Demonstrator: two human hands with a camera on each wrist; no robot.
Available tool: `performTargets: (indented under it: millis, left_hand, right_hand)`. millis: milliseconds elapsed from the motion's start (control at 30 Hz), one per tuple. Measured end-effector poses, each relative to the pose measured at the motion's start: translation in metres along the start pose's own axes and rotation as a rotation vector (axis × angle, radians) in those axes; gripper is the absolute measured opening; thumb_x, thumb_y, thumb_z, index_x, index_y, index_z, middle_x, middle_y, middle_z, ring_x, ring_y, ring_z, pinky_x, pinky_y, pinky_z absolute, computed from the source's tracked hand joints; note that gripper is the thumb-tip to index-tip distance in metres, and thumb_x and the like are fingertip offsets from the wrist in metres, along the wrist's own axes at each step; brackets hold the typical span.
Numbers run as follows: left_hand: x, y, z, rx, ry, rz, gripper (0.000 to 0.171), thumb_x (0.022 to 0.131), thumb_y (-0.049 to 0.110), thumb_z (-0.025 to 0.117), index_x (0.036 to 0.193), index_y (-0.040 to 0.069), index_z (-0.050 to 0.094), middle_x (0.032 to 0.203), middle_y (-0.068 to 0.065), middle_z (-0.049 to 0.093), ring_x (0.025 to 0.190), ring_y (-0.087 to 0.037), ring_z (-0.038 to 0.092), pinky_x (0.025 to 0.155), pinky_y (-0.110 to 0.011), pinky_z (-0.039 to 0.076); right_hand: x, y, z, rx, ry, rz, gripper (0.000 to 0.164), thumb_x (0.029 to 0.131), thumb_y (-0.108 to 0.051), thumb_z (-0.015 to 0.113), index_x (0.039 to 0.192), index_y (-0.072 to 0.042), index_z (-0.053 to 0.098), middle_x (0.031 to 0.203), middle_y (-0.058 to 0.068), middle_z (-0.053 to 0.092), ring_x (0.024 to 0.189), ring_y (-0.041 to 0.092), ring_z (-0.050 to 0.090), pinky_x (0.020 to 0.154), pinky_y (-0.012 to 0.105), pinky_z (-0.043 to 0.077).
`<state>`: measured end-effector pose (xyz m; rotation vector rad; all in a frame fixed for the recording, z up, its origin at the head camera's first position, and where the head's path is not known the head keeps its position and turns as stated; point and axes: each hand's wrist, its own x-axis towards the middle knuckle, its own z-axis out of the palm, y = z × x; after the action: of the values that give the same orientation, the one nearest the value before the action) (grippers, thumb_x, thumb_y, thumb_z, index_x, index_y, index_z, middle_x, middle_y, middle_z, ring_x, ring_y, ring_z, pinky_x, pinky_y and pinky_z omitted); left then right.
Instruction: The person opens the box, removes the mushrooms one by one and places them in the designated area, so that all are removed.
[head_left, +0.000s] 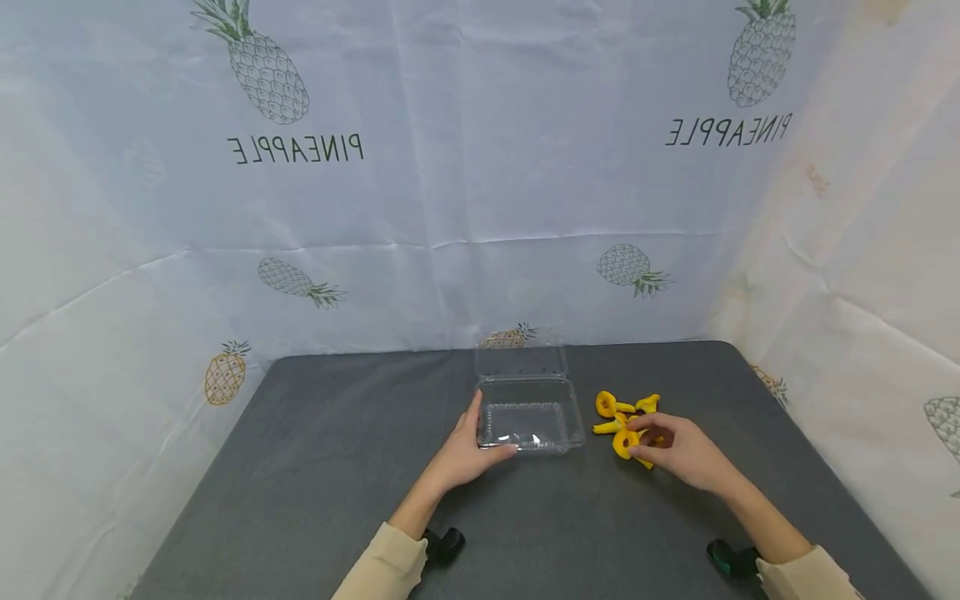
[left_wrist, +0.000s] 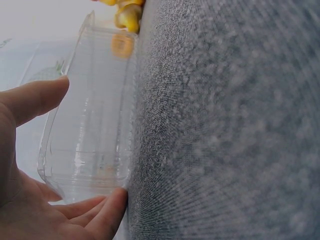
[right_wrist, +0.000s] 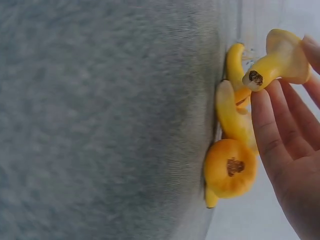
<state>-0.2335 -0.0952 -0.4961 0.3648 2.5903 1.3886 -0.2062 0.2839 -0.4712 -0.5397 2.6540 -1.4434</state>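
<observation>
A clear plastic clamshell box (head_left: 491, 433) lies with its hinged lid (head_left: 521, 363) folded back toward the wall. My left hand (head_left: 459, 454) holds the box at its near left corner, thumb along the front edge and fingers at the left end. To the box's right sits a loose cluster of yellow mushrooms (head_left: 606, 405). Over that cluster, my right hand (head_left: 686, 454) pinches one yellow mushroom (right_wrist: 286, 59) between thumb and fingers, its dark stem end facing the right wrist camera. Several others (right_wrist: 230, 167) lie on the table just below it.
Dark grey cloth covers the table (head_left: 322, 467). A white curtain printed with pineapples (head_left: 465, 183) hangs behind its back edge and along both sides. Dark straps (head_left: 446, 546) show at both wrists, by the cream sleeves (head_left: 386, 562).
</observation>
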Motion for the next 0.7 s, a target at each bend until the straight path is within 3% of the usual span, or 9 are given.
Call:
performTargets:
  millis: [400, 700]
  left_hand:
    - [0.0004, -0.0003, 0.0006, 0.006, 0.005, 0.005, 0.113, 0.087, 0.051, 0.077, 0.166, 0.015, 0.003, 0.164, -0.025, 0.021, 0.141, -0.041, 0.041, 0.102, -0.063, 0.042]
    - [-0.0001, 0.0013, -0.0013, 0.011, -0.002, 0.019, 0.114, 0.088, 0.049, 0.077, 0.165, 0.011, 0.003, 0.161, -0.027, 0.025, 0.139, -0.043, 0.044, 0.101, -0.061, 0.044]
  right_hand:
    - [0.0041, 0.0109, 0.0043, -0.083, -0.036, 0.005, 0.035, 0.093, -0.021, 0.077, 0.121, -0.002, 0.068, 0.106, 0.007, 0.068, 0.085, 0.010, 0.064, 0.066, 0.029, 0.055]
    - [0.0044, 0.0069, 0.0044, -0.138, -0.029, 0.019, 0.033, 0.094, -0.024, 0.076, 0.119, -0.005, 0.069, 0.107, 0.005, 0.069, 0.087, 0.010, 0.063, 0.068, 0.028, 0.054]
